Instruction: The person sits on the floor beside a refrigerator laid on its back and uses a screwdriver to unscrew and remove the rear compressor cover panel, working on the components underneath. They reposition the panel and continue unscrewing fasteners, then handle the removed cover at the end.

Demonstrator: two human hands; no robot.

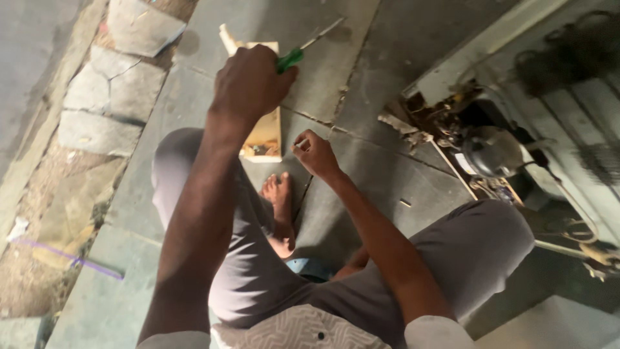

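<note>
My left hand (252,81) is raised and closed around a screwdriver (303,50) with a green handle; its metal shaft points up and to the right. Under that hand stands an open cream box (265,136) on the stone floor. My right hand (314,152) is lower, just right of the box, with fingers pinched on a small pale piece that is too small to name. I sit on the floor in grey trousers, one bare foot (279,197) beneath the right hand.
An opened white appliance (491,52) lies at the right, showing a dark round compressor (494,152) and tubing. A small screw-like bit (405,203) lies on the slab. Broken paving stones (106,90) and dirt line the left side.
</note>
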